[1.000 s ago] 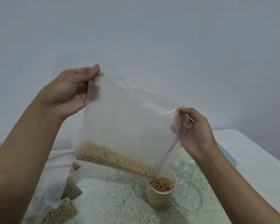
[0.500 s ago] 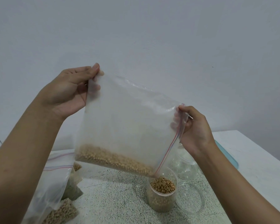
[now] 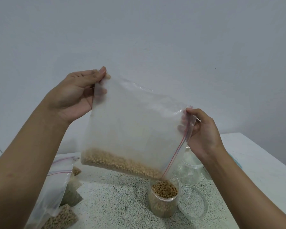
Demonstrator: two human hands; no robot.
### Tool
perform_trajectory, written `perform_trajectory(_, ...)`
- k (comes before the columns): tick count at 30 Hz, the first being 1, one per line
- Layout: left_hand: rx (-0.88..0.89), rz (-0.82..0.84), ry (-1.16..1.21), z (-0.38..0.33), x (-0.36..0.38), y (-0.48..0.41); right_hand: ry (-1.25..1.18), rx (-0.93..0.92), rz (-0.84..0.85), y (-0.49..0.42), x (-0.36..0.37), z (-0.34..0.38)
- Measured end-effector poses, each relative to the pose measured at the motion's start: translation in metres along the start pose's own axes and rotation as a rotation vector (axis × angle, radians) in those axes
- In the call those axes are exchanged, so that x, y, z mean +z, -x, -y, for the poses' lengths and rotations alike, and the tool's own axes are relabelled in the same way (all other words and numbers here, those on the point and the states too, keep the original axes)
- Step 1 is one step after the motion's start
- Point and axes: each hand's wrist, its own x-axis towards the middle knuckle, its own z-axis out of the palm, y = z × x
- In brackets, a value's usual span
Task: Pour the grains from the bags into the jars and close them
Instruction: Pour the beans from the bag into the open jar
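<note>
A clear zip bag (image 3: 130, 123) with tan round grains (image 3: 120, 164) along its lower edge hangs tilted above the table. My left hand (image 3: 76, 95) pinches its upper left corner. My right hand (image 3: 201, 131) pinches the zip edge with the red stripe on the right side. The bag's lowest corner points into an open clear jar (image 3: 163, 202), which is nearly full of the same grains. A second clear jar (image 3: 189, 171) stands behind it, partly hidden by the bag and my right hand.
A clear round lid (image 3: 192, 202) lies right of the filled jar. Several other zip bags (image 3: 56, 192) holding grains lie at the left on the speckled table (image 3: 116, 204). A teal edge (image 3: 236, 160) shows behind my right forearm. A plain wall rises behind.
Grains have slid from the bag into the jar, whose level looks slightly higher. Both hands keep their hold with hardly any movement.
</note>
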Motion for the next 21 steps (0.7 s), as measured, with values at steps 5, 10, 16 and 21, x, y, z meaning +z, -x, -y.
perform_trajectory(5, 0.010, 0.018, -0.018, 0.001, 0.006, -0.002, 0.003, 0.005, -0.018, 0.003, -0.004, 0.005)
perform_trajectory(10, 0.014, 0.044, -0.027, 0.001, 0.012, -0.002, -0.015, 0.003, -0.007, 0.006, -0.009, 0.008)
perform_trajectory(16, 0.011, 0.047, -0.031, 0.001, 0.017, 0.001, -0.018, 0.022, -0.003, 0.011, -0.015, 0.011)
perform_trajectory(21, 0.019, 0.048, -0.045, 0.000, 0.018, 0.004, -0.039, 0.040, 0.010, 0.014, -0.017, 0.010)
